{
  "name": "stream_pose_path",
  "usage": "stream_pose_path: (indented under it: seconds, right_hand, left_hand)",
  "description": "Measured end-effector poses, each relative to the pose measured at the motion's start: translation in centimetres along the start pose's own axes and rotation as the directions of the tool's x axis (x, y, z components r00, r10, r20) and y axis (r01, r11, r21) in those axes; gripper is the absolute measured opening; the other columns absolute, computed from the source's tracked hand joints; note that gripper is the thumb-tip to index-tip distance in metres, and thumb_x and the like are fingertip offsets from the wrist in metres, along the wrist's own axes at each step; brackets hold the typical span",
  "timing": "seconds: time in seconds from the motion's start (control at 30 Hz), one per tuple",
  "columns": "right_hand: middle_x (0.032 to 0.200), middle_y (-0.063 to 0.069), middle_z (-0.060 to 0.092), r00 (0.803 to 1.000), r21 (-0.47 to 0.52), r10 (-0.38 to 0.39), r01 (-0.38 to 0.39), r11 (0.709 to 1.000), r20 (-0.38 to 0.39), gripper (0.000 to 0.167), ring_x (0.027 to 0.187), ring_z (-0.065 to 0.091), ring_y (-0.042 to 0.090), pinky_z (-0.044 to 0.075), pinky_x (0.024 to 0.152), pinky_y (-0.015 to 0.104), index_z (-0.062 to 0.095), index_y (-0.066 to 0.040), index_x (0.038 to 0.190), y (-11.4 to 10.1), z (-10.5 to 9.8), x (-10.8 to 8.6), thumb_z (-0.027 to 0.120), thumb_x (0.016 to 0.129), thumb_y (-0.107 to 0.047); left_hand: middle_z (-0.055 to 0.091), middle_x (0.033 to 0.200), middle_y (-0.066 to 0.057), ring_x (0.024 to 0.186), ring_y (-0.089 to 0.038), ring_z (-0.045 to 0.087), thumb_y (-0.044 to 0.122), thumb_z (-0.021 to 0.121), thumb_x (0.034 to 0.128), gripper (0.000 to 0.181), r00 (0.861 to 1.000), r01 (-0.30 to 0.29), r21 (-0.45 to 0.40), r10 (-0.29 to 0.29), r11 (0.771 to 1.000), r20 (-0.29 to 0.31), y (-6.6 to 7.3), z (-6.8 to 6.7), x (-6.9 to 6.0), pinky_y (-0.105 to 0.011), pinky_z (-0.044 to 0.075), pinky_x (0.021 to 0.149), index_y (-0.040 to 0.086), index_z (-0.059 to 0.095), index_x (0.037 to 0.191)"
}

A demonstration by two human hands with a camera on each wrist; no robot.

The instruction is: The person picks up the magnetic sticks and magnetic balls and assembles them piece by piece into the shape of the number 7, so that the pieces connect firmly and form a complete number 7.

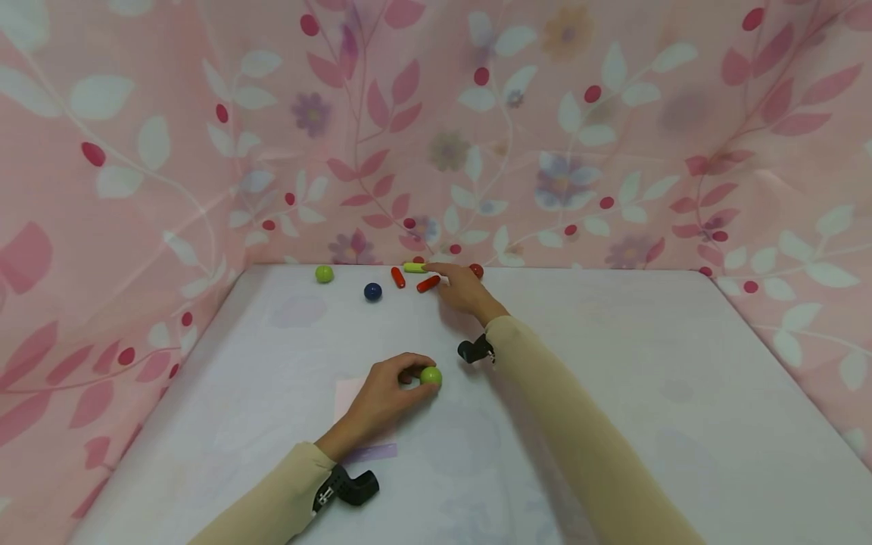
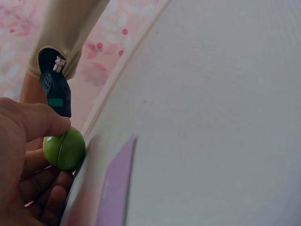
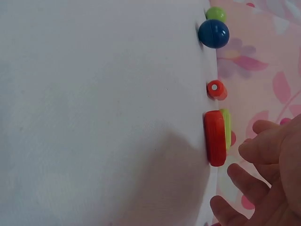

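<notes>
Between its thumb and fingers, my left hand point(image 1: 388, 393) pinches a green ball point(image 1: 431, 376) at the middle of the white table. The left wrist view shows a seam round that ball point(image 2: 65, 148). My right hand point(image 1: 465, 290) reaches over the table's far edge, fingers spread and holding nothing. Its fingertips are near a yellow-green stick-shaped piece point(image 1: 414, 267) and a red one point(image 1: 428, 284); in the right wrist view they look apart from both. A second red stick-shaped piece point(image 1: 398, 278) lies left of these. Partly hidden behind the right hand is a red ball point(image 1: 476, 270).
A dark blue ball point(image 1: 372, 291) and another green ball point(image 1: 323, 274) sit toward the back left. Beneath the left forearm lies a pale pink sheet point(image 1: 347, 393) with a purple strip point(image 1: 373, 453). A floral curtain point(image 1: 545, 151) rises behind the table point(image 1: 613, 363).
</notes>
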State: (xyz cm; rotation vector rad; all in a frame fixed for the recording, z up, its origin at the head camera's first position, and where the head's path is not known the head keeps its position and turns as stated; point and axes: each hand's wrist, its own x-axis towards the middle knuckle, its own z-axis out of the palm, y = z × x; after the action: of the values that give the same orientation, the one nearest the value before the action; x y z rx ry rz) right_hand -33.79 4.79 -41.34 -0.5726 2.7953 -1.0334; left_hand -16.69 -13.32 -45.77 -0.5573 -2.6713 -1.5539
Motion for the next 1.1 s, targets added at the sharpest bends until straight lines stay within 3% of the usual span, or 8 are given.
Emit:
stream_pose_path:
  seconds: [0.23, 0.37, 0.6, 0.87, 1.1]
  right_hand:
    - [0.158, 0.003, 0.047, 0.996, -0.021, 0.002, 0.0, 1.0, 0.093, 0.053, 0.147, 0.037, 0.022, 0.029, 0.119, 0.044, 0.052, -0.019, 0.154, 0.8, 0.8, 0.3, 0.044, 0.106, 0.0]
    - [0.148, 0.008, 0.056, 0.999, -0.104, -0.032, 0.035, 0.994, 0.03, 0.042, 0.14, 0.047, 0.024, 0.035, 0.116, 0.042, 0.063, -0.011, 0.143, 1.0, 1.0, 0.4, 0.053, 0.104, -0.001]
    - [0.126, 0.008, 0.067, 0.999, -0.161, -0.032, 0.025, 0.987, -0.043, 0.026, 0.125, 0.055, 0.027, 0.041, 0.11, 0.042, 0.074, -0.008, 0.125, 1.6, 1.4, 0.4, 0.065, 0.101, -0.005]
    - [0.123, 0.006, 0.068, 0.996, -0.087, -0.02, 0.013, 0.996, -0.083, 0.024, 0.111, 0.059, 0.022, 0.047, 0.101, 0.038, 0.075, -0.009, 0.123, 2.1, 1.7, 0.1, 0.071, 0.099, -0.011]
    - [0.122, 0.005, 0.07, 0.994, -0.025, -0.04, 0.037, 0.999, -0.101, 0.026, 0.108, 0.06, 0.022, 0.048, 0.099, 0.037, 0.076, -0.008, 0.124, 1.7, 1.1, -0.9, 0.073, 0.099, -0.013]
  left_hand:
    - [0.07, 0.108, 0.01, 0.099, -0.011, 0.063, 0.021, 0.08, 0.0919, 0.029, 1.0, -0.009, -0.003, 0.009, 1.0, 0.0, 0.1, 0.0, -0.1, -0.037, 0.053, 0.09, 0.014, 0.074, 0.12]
    - [0.07, 0.108, 0.01, 0.099, -0.01, 0.063, 0.021, 0.081, 0.0916, 0.031, 1.0, -0.027, 0.007, 0.027, 1.0, 0.002, -0.1, 0.0, 0.0, -0.036, 0.053, 0.089, 0.013, 0.074, 0.121]
    - [0.07, 0.107, 0.011, 0.098, -0.01, 0.064, 0.021, 0.082, 0.091, 0.03, 1.0, -0.031, 0.014, 0.031, 0.999, -0.004, -0.3, 0.1, 0.1, -0.035, 0.053, 0.089, 0.016, 0.074, 0.12]
    - [0.07, 0.107, 0.011, 0.098, -0.01, 0.064, 0.02, 0.081, 0.0907, 0.031, 0.999, -0.04, 0.022, 0.04, 0.999, -0.007, -0.3, 0.1, 0.1, -0.034, 0.053, 0.088, 0.013, 0.074, 0.12]
    - [0.069, 0.108, 0.01, 0.099, -0.01, 0.063, 0.021, 0.081, 0.0914, 0.031, 1.0, -0.03, 0.023, 0.03, 0.999, -0.004, -0.2, 0.1, 0.0, -0.035, 0.053, 0.089, 0.014, 0.074, 0.121]
